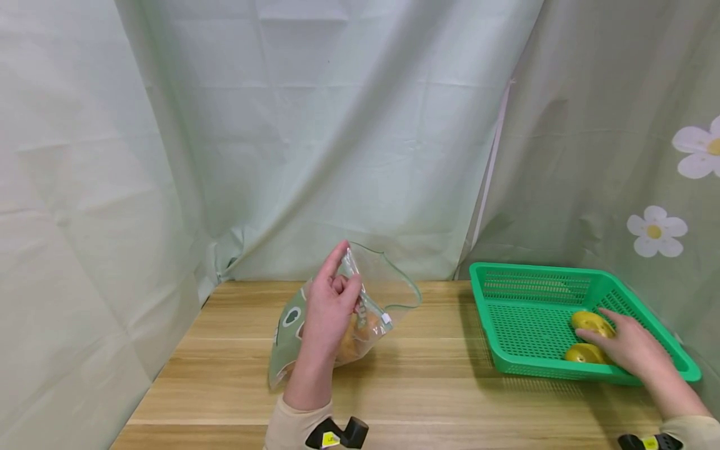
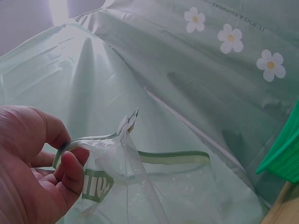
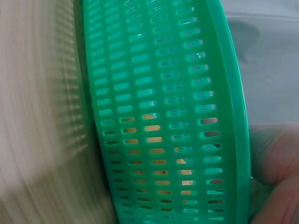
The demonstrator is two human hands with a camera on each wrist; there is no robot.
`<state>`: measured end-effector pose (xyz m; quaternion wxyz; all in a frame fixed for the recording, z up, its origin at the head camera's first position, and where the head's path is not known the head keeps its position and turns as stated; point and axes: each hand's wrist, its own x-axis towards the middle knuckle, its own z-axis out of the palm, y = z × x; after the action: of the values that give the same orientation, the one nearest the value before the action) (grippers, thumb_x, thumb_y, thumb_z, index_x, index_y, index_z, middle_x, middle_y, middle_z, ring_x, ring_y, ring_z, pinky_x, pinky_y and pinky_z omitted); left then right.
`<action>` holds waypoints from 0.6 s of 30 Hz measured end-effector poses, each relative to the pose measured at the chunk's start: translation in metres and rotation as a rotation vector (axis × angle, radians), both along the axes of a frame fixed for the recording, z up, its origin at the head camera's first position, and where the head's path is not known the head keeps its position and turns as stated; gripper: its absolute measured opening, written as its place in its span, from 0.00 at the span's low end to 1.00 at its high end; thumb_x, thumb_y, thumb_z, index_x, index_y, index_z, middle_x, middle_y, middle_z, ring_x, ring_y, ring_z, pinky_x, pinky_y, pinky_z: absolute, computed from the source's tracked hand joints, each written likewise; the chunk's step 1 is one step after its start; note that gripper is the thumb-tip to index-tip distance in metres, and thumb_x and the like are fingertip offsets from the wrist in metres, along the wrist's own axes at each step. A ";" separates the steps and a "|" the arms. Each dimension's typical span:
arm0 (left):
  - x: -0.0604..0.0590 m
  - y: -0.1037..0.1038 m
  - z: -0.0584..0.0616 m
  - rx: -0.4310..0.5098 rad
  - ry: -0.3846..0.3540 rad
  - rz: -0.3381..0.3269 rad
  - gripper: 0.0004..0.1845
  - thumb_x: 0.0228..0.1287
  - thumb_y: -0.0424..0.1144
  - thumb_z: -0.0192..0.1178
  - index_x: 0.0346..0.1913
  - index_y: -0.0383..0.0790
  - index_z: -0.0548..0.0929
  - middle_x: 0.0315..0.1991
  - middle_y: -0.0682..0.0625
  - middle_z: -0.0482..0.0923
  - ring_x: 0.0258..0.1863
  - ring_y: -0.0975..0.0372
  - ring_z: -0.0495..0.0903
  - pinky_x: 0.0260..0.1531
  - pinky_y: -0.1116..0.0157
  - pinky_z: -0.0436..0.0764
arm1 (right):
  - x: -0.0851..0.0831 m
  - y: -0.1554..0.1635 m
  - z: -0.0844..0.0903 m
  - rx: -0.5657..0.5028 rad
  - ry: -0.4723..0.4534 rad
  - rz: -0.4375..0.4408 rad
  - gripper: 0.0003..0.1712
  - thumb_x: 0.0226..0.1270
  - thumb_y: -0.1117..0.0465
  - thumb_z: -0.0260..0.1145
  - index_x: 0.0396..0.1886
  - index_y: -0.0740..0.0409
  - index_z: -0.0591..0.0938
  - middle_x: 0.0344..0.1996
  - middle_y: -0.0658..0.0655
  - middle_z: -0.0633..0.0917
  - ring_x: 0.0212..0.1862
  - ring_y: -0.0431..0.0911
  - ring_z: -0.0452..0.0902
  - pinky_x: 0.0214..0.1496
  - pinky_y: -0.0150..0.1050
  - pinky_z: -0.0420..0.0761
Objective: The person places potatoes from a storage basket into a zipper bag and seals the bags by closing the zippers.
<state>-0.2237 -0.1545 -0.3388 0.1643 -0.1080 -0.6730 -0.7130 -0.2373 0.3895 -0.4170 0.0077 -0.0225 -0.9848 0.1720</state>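
Note:
My left hand [image 1: 329, 306] pinches the rim of a clear zip bag [image 2: 173, 186] with a green zip edge, its index finger stretched along the opening. The bag leans on the table, its mouth spread to the right. Orange-brown items [image 1: 351, 340] show through its lower part, and a white slider [image 1: 385, 318] sits on the zip. On the right, my right hand [image 1: 638, 344] reaches into a green basket [image 1: 484, 312]. Its thumb and fingers are spread at a yellow, rounded, potato-like item [image 1: 592, 322]; a second one [image 1: 585, 353] lies just in front, partly under the hand.
The wooden table [image 1: 225, 375] runs up to pale green curtains [image 1: 337, 156] behind and at the left. A flower-printed curtain [image 1: 590, 206] stands close behind the basket. In the right wrist view, the slotted basket wall [image 3: 163, 112] hides most of the right hand.

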 end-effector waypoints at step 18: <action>0.002 0.001 0.003 0.002 -0.019 -0.001 0.38 0.75 0.26 0.59 0.85 0.52 0.70 0.19 0.52 0.67 0.20 0.64 0.68 0.19 0.73 0.68 | 0.001 0.001 0.000 -0.012 -0.127 0.026 0.61 0.79 0.30 0.64 0.77 0.84 0.61 0.69 0.93 0.64 0.65 0.90 0.64 0.55 0.80 0.75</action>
<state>-0.2217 -0.1532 -0.3361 0.1577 -0.1016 -0.6736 -0.7149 -0.2359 0.3904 -0.4165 -0.0573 -0.0208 -0.9825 0.1762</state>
